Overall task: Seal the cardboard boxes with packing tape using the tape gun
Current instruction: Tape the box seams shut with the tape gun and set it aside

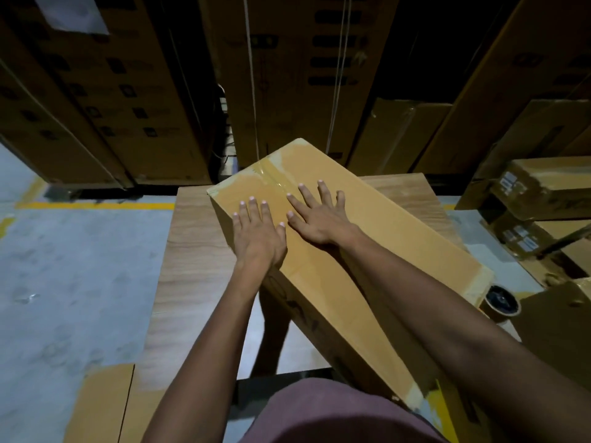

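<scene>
long cardboard box (367, 238) lying at an angle on a wooden table (188, 251), left hand (259, 233) and right hand (316, 215) pressed flat on its taped top, fingers straight and spread, tape roll (502, 303) beside the box's right end

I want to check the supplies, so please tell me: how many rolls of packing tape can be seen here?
1. The tape roll sits low on the right, just past the near right corner of the long cardboard box. No tape gun shows; others may be hidden in the dark.
</scene>
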{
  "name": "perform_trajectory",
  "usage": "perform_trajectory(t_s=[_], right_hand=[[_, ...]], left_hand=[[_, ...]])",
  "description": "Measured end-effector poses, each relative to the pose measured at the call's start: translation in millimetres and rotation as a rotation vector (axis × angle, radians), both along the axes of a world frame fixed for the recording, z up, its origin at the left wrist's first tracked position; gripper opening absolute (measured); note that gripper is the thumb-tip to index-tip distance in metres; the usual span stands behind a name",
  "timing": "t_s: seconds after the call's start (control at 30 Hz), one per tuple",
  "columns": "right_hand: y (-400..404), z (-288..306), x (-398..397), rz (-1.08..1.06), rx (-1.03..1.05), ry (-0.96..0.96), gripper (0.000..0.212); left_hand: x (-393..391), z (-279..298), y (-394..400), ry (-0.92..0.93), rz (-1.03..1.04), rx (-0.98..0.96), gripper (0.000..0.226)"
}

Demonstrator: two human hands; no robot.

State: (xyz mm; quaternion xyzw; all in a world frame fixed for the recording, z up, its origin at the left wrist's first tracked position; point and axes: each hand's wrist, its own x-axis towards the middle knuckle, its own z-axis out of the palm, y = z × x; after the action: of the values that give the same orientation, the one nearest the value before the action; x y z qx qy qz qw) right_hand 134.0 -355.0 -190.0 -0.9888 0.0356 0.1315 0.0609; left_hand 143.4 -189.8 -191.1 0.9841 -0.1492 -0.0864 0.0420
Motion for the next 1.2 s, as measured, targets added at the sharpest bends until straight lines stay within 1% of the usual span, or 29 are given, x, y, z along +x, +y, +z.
perform_trajectory(t_s=[0.1,0.27,0.53,0.73,0.8,0.9,0.97,1.07,1.2], right_hand=[[7,2,33,0.024,-0.01,-0.008,0.068],[13,3,63,0.012,-0.013,-0.024,0.065],[18,14,107,0.068,-0.057,0.026,0.062],[43,14,108,-0.004,0.073,0.009,0.066],[44,13,93,-0.023,0.103,-0.005,0.064],[36,4,47,-0.048,0.123,-0.057,0.064],[27,-1,6,-0.067,0.125,-0.092,0.064],[9,-1,-60,-0.135,0.124,-0.081,0.064],[-8,5,-151,-0.242,0.115,-0.074,0.062]], left_hand=[[1,0,0,0.004,0.003,0.015,0.068],[1,4,-2,0.002,0.017,0.006,0.068],[3,1,-2,0.005,0.029,-0.024,0.068],[2,3,-1,-0.012,0.044,-0.048,0.065],[1,2,2,-0.019,0.046,-0.068,0.063],[1,-1,4,-0.016,0.048,-0.089,0.062],[0,-2,4,-0.025,0.05,-0.087,0.061],[-1,-2,3,-0.042,0.058,-0.078,0.061],[-4,-2,-7,-0.01,0.1,0.005,0.061]])
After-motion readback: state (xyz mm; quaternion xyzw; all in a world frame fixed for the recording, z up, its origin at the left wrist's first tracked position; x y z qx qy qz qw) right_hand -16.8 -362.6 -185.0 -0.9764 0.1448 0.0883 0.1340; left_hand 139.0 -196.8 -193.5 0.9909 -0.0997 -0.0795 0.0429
